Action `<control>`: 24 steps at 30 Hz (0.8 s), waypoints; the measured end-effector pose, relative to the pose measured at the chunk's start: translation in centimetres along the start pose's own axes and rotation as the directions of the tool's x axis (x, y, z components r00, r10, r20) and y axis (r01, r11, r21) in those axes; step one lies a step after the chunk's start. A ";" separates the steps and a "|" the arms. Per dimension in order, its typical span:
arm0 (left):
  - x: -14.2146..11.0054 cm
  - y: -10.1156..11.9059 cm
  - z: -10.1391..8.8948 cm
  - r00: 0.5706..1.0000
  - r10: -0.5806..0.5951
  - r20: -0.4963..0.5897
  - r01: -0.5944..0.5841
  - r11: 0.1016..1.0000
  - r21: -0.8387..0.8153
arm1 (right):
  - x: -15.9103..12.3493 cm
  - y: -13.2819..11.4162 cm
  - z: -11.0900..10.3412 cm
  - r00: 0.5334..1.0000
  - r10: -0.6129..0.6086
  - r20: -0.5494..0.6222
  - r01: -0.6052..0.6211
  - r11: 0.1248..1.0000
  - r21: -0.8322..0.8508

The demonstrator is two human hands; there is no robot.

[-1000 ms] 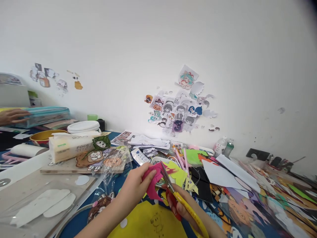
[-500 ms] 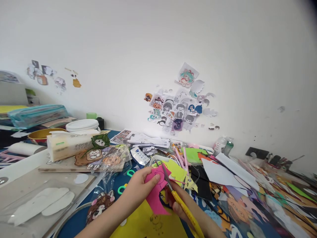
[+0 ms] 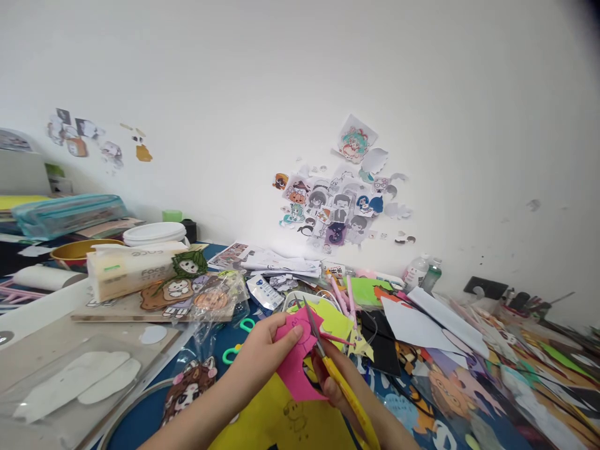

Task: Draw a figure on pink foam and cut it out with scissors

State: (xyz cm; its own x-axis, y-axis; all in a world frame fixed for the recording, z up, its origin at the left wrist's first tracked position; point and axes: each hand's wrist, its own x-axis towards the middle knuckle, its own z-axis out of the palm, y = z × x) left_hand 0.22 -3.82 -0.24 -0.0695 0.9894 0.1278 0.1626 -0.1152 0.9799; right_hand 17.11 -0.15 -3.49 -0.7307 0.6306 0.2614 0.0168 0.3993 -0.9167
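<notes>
Is a blue counter [image 3: 214, 251]; bears white papers [image 3: 284, 265] along its far edge, a yellow sheet [image 3: 262, 414] toward the near, a packet [image 3: 264, 293] between.

A cluttered papercraft corner; whether it belongs to a home or a studio cannot be told.

The blue desk [image 3: 138, 412] is piled with craft stuff: pink paper [image 3: 296, 375] in the left hand [image 3: 266, 347], scissors [image 3: 349, 397] in the right hand [image 3: 352, 374], a yellow sheet [image 3: 276, 419] with a drawing just below both. Character cut-outs [image 3: 171, 290] and a tissue pack [image 3: 134, 275] lie left of the left hand; coloured offcuts, a white sheet [image 3: 415, 325] and, farther off, a pen holder [image 3: 521, 305] sit right of the right hand. Ahead of both hands, drawn pictures [image 3: 341, 206] cover part of a plain white wall [image 3: 210, 94].
</notes>
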 end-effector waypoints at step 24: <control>-0.2 1.2 -1.4 0.992 -0.052 0.111 0.030 0.981 0.193 | -1.2 -0.4 -2.1 0.987 0.017 0.158 0.005 0.991 -0.137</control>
State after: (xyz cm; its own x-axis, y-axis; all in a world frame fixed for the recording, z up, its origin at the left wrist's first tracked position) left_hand -0.98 -4.26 1.09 0.0317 0.9977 0.0592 0.3477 -0.0665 0.9352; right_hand 19.43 0.28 -2.81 -0.8291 0.5242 0.1943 0.1069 0.4898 -0.8652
